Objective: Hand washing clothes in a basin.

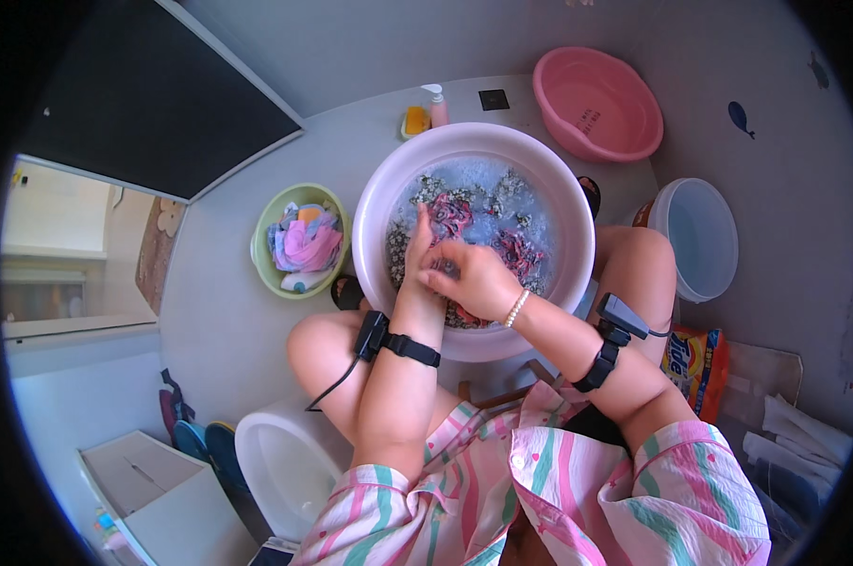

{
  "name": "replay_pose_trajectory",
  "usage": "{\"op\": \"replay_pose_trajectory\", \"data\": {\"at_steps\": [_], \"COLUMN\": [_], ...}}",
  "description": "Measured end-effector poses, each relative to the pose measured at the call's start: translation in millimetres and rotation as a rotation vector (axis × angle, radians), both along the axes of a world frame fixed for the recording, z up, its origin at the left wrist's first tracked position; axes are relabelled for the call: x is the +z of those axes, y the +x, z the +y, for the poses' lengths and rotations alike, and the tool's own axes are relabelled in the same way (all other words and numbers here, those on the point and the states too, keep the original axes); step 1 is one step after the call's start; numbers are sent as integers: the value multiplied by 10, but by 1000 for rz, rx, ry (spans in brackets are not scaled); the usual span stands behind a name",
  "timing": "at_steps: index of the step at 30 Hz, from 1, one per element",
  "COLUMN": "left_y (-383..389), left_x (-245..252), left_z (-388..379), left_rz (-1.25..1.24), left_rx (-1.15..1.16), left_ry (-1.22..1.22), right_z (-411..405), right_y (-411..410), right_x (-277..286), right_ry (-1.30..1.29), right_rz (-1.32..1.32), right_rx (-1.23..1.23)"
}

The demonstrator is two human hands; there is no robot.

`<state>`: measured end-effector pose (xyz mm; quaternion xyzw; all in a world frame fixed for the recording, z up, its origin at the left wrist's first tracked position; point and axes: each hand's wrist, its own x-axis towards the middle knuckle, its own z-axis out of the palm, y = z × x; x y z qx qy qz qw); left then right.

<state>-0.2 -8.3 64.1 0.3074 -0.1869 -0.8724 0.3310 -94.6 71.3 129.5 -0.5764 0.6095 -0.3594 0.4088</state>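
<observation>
In front of me stands a large white plastic basin (575, 233) of sudsy water (479, 187). Wet patterned cloth (517, 255) in red and dark colours lies in the water, with more black-and-white patterned fabric (397, 247) around it. My left hand (421, 240) is above the basin, seen edge-on with fingers stretched forward and nothing visible in it. Across its wrist and palm reaches my right hand (472, 276), its fingers and thumb bent against the left hand. Whether something small is between them is hidden. A beaded bracelet (517, 308) circles my right wrist.
A green basin of clothes (257, 244) sits left, a pink basin (596, 134) far right. On the right are a white bucket (709, 276) of water and an orange Tide bag (713, 371). A pump bottle (438, 113) and yellow soap (417, 120) stand behind the basin.
</observation>
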Motion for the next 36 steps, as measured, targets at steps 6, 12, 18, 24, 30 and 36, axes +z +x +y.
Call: {"op": "replay_pose_trajectory", "data": {"at_steps": [6, 12, 18, 24, 30, 36], "left_y": [-5, -306, 56, -94, -221, -115], "left_x": [-404, -189, -678, -753, -511, -815], "left_z": [-10, 37, -248, 64, -183, -257], "left_rz": [-69, -124, -727, -1605, -1578, -948], "left_rx": [73, 277, 244, -517, -998, -216], "left_ry": [185, 275, -327, -1224, -1012, -510], "right_z": [-163, -481, -325, -235, -608, -718], "right_y": [-76, -695, -856, -480, -633, -721], "right_x": [-137, -846, -1146, -1220, -1821, -1536], "right_ry": [49, 131, -134, 163, 358, 550], "right_rz": [193, -25, 304, 621, 755, -691], "right_rx": [-228, -515, -308, -5, 26, -620]}}
